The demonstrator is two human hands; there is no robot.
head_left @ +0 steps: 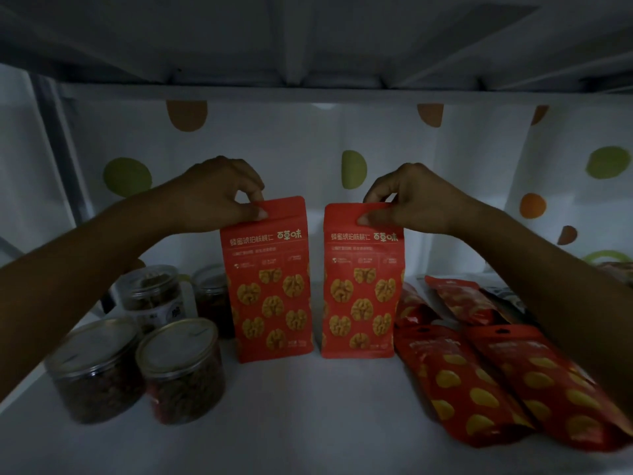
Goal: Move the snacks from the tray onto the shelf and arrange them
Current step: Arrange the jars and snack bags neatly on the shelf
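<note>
Two red walnut snack bags stand upright side by side on the white shelf, a narrow gap between them. My left hand pinches the top edge of the left walnut bag between thumb and fingers. In the same way, my right hand pinches the top of the right walnut bag. Both bags' bottoms appear to touch the shelf.
Several clear jars with metal lids stand at the left, under my left forearm. Several red flat snack pouches lie at the right, under my right forearm. A dotted white curtain hangs behind; the upper shelf's underside is close overhead.
</note>
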